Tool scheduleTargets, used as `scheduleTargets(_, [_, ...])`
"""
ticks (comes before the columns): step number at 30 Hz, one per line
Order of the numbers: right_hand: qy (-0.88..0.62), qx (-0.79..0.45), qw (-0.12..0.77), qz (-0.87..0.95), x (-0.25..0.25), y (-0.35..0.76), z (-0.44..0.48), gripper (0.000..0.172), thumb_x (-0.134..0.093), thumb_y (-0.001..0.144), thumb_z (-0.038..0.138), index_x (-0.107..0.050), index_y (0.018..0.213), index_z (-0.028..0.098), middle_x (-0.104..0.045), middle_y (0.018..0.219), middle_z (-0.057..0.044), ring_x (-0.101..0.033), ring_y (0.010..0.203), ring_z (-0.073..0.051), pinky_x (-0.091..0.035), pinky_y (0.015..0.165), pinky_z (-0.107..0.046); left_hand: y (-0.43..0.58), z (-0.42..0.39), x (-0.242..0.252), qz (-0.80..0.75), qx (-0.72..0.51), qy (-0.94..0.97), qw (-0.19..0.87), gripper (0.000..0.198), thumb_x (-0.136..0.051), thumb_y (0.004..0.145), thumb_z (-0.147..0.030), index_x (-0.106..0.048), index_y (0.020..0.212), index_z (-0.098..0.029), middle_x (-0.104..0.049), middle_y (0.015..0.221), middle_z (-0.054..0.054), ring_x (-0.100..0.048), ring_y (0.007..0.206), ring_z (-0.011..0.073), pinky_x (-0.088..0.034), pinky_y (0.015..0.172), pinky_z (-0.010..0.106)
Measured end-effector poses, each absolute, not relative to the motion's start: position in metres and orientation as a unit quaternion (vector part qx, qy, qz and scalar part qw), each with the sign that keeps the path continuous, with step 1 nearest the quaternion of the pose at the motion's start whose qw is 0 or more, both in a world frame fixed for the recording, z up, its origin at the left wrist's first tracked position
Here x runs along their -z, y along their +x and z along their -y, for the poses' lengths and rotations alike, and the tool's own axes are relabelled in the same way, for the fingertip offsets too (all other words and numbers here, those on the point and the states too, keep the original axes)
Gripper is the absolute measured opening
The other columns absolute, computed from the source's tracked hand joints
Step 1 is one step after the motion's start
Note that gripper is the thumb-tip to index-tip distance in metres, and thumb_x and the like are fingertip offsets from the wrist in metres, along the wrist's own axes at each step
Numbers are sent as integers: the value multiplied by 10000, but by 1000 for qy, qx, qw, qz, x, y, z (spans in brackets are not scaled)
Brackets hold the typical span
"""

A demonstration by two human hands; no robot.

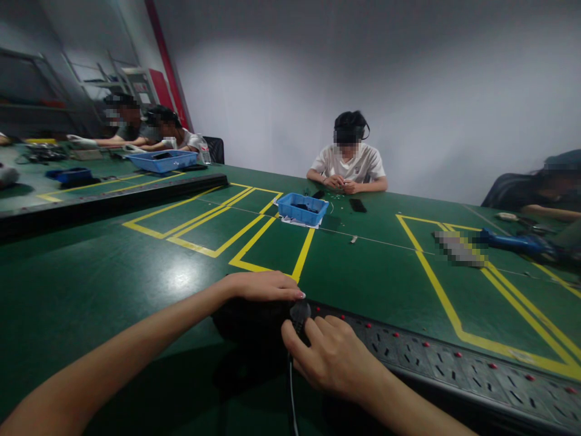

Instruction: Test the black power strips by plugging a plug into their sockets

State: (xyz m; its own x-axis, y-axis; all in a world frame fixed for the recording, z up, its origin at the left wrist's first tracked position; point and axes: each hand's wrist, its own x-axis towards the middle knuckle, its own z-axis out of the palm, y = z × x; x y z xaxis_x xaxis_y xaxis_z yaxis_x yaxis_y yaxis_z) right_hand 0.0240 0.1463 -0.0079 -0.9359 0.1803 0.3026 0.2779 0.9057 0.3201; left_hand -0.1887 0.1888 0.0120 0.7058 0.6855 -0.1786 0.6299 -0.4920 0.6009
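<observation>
My right hand [333, 357] is closed around a black power plug [299, 312], whose cable [292, 393] hangs down toward the bottom of the view. The plug is at the near end of a long black power strip [436, 360] with rows of slots and small red dots. Whether its pins are inside a socket is hidden. My left hand [265, 286] lies flat over the strip's dark left end [245, 318], fingers stretched out and their tips by the top of the plug. Its thumb is out of sight.
A blue basket [303, 209] with dark items stands on the green table [363, 266] beyond my hands. Yellow tape outlines cross the surface. Opposite sits a person [347, 160] with small parts. Another black strip [113, 203] runs at left; a blue-handled object [512, 241] lies right.
</observation>
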Motion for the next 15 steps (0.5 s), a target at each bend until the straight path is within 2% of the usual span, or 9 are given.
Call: scheduleTargets(15, [-120,185,135,966,6,24,-145,318,-413,845,239,-400,1152,159,-542,724,-33,-522,598,-156,-275,512,-285,-189,-190,-12,-380,-51,856,345,463,-307,885,-526,-600,1002,-187,-613,985,31,-534,888,166,-366,785,242])
